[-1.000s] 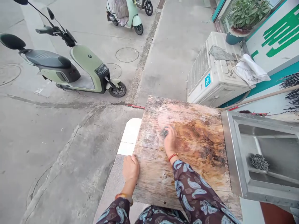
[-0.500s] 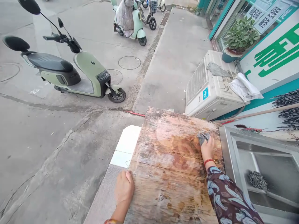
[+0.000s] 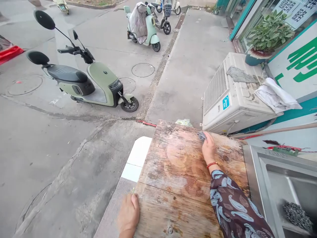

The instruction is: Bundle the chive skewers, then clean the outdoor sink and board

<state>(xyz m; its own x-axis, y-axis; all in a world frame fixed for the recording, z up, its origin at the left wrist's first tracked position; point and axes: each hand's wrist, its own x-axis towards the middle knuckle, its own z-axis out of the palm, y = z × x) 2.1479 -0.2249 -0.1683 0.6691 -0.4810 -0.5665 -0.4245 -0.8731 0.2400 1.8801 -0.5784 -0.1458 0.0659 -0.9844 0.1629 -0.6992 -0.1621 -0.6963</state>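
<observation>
A weathered wooden tabletop (image 3: 158,205) stretches out in front of me, with reddish-brown stains and dark damp-looking patches. Near its far edge, my right hand (image 3: 208,147) presses a small crumpled grey cloth (image 3: 201,135) against the wood; the fingers are closed round it. My left hand (image 3: 128,211) grips the tabletop's left edge, thumb on the near side of the rim and the other fingers mostly hidden. A thin greenish strand shows just above that thumb.
On the right stands a steel sink (image 3: 255,172) with a dark scouring ball (image 3: 297,215) in it. Beyond are an air-conditioner unit (image 3: 237,109), a white cloth (image 3: 277,96) and a potted plant (image 3: 269,36). A green scooter (image 3: 99,82) is parked at left. Behind the table lies a plastic bag (image 3: 184,122).
My right hand has slid the grey cloth left and toward the tabletop's far edge. My left hand still holds the left edge. The whole view has shifted slightly.
</observation>
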